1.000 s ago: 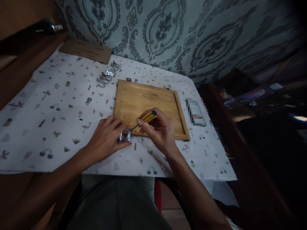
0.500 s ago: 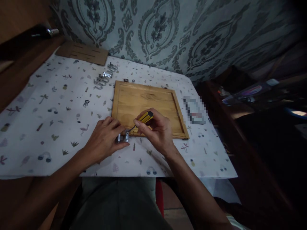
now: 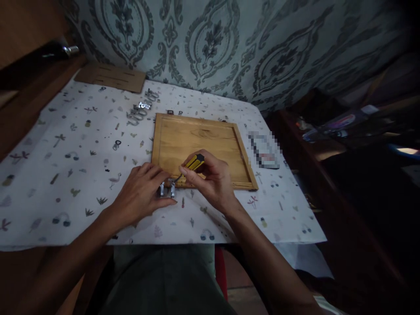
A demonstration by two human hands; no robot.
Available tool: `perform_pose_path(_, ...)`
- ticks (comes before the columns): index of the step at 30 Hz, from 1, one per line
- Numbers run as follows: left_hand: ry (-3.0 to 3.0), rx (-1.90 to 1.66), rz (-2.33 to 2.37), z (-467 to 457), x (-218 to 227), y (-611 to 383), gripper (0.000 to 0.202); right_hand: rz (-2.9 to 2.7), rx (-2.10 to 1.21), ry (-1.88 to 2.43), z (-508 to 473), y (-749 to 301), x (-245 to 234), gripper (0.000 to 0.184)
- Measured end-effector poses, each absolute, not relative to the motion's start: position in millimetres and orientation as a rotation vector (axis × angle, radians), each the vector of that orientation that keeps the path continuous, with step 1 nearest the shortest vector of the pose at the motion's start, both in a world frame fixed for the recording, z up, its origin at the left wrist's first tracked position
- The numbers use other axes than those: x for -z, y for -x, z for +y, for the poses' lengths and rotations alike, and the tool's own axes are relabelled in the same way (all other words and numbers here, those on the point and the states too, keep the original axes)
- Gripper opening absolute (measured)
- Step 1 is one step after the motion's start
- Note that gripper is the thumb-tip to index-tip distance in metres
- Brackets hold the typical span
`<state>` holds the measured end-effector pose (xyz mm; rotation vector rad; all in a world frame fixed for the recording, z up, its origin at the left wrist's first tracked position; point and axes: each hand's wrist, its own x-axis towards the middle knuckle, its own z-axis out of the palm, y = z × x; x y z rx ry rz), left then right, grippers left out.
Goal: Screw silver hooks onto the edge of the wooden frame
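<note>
Head cam: screwdriver [image 3: 194, 163] in R hand [image 3: 213, 180]; metal pc [image 3: 172, 189] in L hand [image 3: 140, 188].

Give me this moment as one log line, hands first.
left hand: on metal fitting at near edge of wooden panel | right hand: gripping yellow-black screwdriver, tip at fitting | panel: lying on patterned tablecloth

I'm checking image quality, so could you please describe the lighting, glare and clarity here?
Head view: dim light, right side near black; head view: glints on the silver metal fitting at the left hand, while the tip of the yellow-and-black screwdriver is hard to make out; head view: pixel blocks mask an object right of the yellowish wooden framed panel.
</note>
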<state>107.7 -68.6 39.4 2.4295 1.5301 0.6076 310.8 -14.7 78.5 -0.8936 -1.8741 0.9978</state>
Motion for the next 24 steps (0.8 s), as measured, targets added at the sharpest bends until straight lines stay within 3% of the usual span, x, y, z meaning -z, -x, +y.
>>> perform_pose_path(3, -2.322, -0.724, 1.514, -70.4, -50.6, -95.7, 0.052, -1.88, -1.01, 0.873, -13.8, -311.7, -76.8, 0.025)
perform_pose_path(7, -2.16, -0.907, 1.619, -71.8, -66.3, -71.2, 0.039, -1.86, -1.039, 0.871, -13.9, -312.1, -76.6, 0.025)
perform_pose_path(19, -1.992, -0.791, 1.765, -59.0, -59.2, -30.7, 0.04, -1.85, -1.037, 0.885, -11.4, -311.4, -74.3, 0.022)
perform_pose_path(24, -2.025, -0.8, 2.041, -35.9, -44.1, 0.8, 0.037, -1.878, -1.021, 0.936, -12.0, -311.6, -73.3, 0.024)
